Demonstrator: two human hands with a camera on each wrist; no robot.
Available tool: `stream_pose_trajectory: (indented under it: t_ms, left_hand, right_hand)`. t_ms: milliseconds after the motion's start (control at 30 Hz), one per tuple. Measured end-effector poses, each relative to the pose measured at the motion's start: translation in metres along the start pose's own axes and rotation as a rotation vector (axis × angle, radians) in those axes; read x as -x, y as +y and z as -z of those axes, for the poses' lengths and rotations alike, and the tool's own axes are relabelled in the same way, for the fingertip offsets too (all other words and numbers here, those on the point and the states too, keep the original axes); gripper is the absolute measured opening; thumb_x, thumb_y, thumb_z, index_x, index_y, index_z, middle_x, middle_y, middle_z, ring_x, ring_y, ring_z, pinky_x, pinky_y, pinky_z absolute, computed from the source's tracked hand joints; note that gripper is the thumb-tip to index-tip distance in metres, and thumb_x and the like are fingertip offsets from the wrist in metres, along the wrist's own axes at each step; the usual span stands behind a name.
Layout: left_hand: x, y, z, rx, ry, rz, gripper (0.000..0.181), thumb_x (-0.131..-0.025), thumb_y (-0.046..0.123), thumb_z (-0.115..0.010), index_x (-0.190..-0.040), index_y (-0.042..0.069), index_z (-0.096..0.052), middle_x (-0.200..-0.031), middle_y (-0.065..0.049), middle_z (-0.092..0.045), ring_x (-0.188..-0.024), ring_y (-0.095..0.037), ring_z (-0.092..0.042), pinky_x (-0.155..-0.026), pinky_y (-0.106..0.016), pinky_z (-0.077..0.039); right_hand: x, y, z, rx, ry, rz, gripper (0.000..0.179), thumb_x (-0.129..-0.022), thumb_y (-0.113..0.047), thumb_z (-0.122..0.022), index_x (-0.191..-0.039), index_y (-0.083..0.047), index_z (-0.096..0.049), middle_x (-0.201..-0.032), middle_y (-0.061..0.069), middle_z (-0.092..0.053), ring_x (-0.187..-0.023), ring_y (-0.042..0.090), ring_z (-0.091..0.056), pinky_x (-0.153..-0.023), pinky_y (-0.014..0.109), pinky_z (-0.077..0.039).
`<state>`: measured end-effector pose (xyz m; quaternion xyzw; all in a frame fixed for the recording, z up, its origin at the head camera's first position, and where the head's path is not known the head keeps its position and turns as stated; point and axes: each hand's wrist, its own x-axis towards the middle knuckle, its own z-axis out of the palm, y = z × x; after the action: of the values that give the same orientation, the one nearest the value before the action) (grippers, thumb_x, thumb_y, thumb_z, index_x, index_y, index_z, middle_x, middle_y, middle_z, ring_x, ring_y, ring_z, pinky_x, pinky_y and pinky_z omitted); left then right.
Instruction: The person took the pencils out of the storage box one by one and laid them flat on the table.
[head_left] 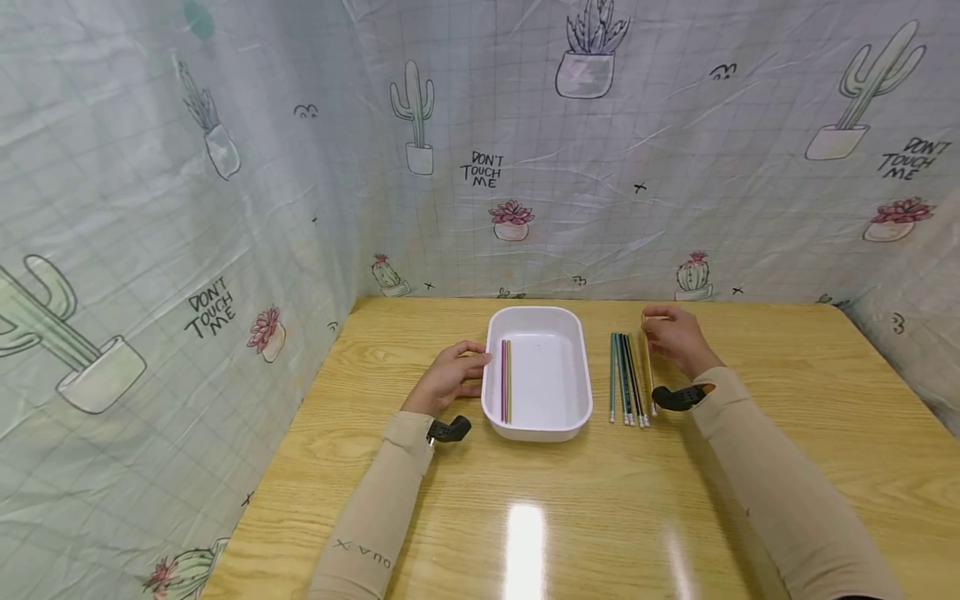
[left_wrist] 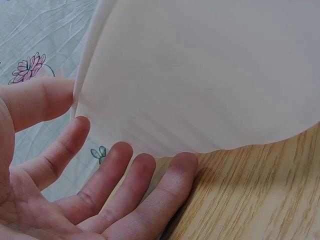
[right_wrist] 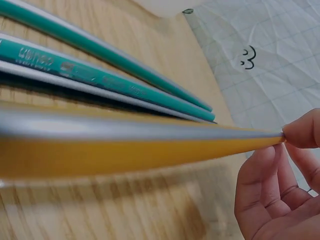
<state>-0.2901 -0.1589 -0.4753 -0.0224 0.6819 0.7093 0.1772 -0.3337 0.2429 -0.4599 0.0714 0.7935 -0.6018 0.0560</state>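
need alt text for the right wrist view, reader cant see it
A right hand pinches one end of a yellow pencil that stretches across the view. Green pencils lie nearby on a wooden table, with a pale patterned cloth beyond.

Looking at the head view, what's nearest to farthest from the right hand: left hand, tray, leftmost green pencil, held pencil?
1. Held pencil: pinched in the right hand.
2. Leftmost green pencil: left of that.
3. Tray: further left.
4. Left hand: at the tray's left side.
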Motion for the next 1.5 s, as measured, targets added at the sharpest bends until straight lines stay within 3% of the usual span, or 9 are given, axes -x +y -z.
stream_pose_trajectory:
  t_ms: [167, 433, 767, 1133, 1500]
  left_hand:
    - [0.001, 0.0, 0.0, 0.002, 0.001, 0.005, 0.022, -0.101, 0.018, -0.066, -0.121, 0.01, -0.061, -0.115, -0.011, -0.07, -0.097, -0.019, -0.071, -0.08, -0.042, -0.064]
    - [0.001, -0.002, 0.0, 0.001, 0.005, -0.003, 0.022, -0.101, 0.018, -0.066, -0.12, 0.01, -0.061, -0.113, -0.01, -0.07, -0.097, -0.019, -0.071, -0.078, -0.042, -0.064]
    - [0.001, -0.004, 0.0, 0.006, 0.003, -0.006, 0.02, -0.101, 0.018, -0.066, -0.119, 0.01, -0.062, -0.121, -0.016, -0.069, -0.096, -0.019, -0.071, -0.079, -0.041, -0.064]
    - [0.0, -0.002, -0.001, 0.024, 0.006, -0.011, 0.019, -0.101, 0.017, -0.066, -0.118, 0.009, -0.062, -0.109, -0.008, -0.071, -0.093, -0.018, -0.071, -0.075, -0.04, -0.064]
    - [0.0, -0.004, 0.0, 0.012, 0.01, -0.001, 0.021, -0.101, 0.018, -0.066, -0.12, 0.01, -0.062, -0.113, -0.01, -0.07, -0.095, -0.019, -0.071, -0.077, -0.04, -0.064]
  right_hand:
    - [0.0, 0.004, -0.002, 0.04, -0.003, 0.001, 0.049, -0.106, -0.016, -0.05, -0.151, 0.0, -0.042, -0.116, 0.011, -0.057, -0.084, 0.011, -0.057, -0.069, 0.024, -0.055]
    - [-0.005, 0.013, -0.002, 0.037, 0.012, -0.014, 0.048, -0.104, -0.013, -0.053, -0.149, 0.0, -0.044, -0.093, -0.001, -0.059, -0.071, 0.007, -0.054, -0.066, 0.023, -0.055]
    - [-0.006, 0.02, -0.005, 0.119, 0.025, 0.022, 0.044, -0.105, -0.016, -0.053, -0.144, 0.003, -0.048, -0.117, 0.013, -0.058, -0.083, 0.007, -0.059, -0.07, 0.019, -0.057]
    - [-0.008, 0.024, -0.009, 0.196, 0.042, 0.064, 0.039, -0.103, -0.017, -0.054, -0.137, 0.004, -0.054, -0.115, 0.02, -0.062, -0.078, 0.008, -0.063, -0.068, 0.02, -0.057]
    - [-0.008, 0.03, -0.008, 0.18, 0.042, 0.061, 0.038, -0.104, -0.015, -0.055, -0.136, 0.005, -0.055, -0.114, 0.019, -0.066, -0.074, 0.003, -0.064, -0.069, 0.02, -0.058]
